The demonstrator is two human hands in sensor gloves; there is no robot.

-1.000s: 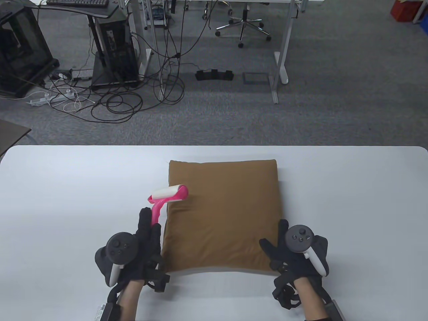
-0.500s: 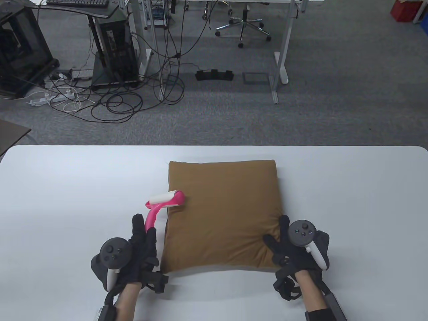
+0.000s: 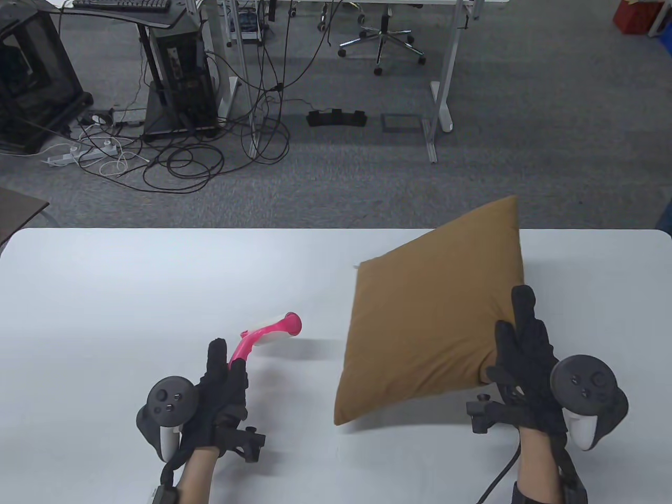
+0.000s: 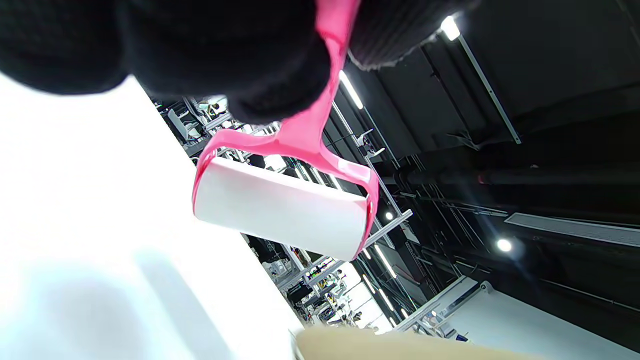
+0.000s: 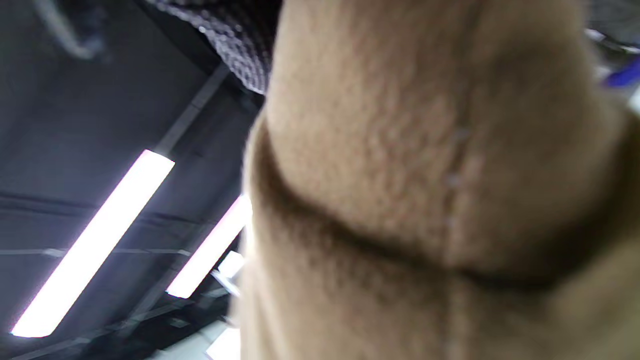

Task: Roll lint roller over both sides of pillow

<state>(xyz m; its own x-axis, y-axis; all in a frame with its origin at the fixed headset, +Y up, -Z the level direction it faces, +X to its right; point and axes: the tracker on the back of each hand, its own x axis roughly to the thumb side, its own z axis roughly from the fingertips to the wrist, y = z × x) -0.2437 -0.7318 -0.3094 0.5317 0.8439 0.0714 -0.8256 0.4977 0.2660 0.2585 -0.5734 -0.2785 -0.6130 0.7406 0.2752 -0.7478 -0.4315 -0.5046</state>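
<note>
The brown square pillow (image 3: 430, 320) is lifted off the white table (image 3: 131, 283) and tilted, one corner high at the far right. My right hand (image 3: 525, 362) grips its near right corner. The pillow fills the right wrist view (image 5: 425, 200). My left hand (image 3: 223, 388) grips the pink handle of the lint roller (image 3: 270, 333), held off the table to the left of the pillow. In the left wrist view the roller's white sticky drum (image 4: 282, 210) sits in its pink frame, clear of the pillow's edge (image 4: 390, 347).
The table's far edge runs across the middle of the table view. Beyond it are grey carpet, desk legs (image 3: 438, 105), cables (image 3: 184, 163), a computer tower (image 3: 178, 79) and an office chair (image 3: 380, 42).
My right hand has lifted the pillow off the table and swung it up to the right. The lint roller has come off the pillow's left edge and my left hand holds it in the air.
</note>
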